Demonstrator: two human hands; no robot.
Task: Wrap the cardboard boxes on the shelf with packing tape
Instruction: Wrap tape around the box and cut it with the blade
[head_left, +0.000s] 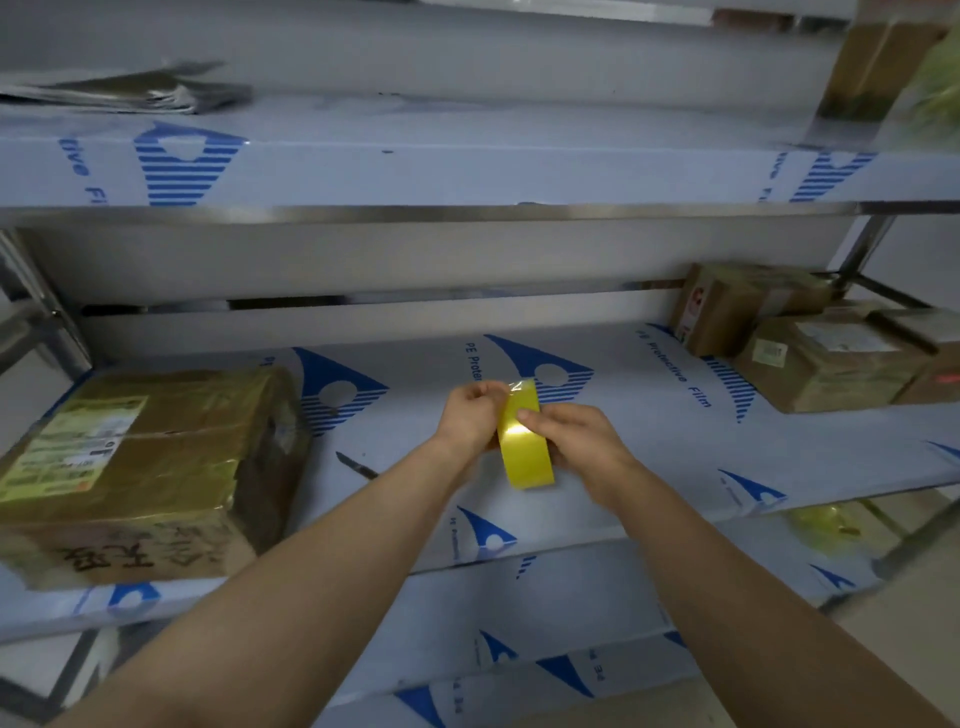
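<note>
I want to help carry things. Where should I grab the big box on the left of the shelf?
Probably with both hands, from the front. The big box lies flat at the front edge of the shelf, too wide for one hand. Its taped skin looks slippery, so hold under the lower side edges, not the top. Its right side stands free; the left runs out of view.
</note>
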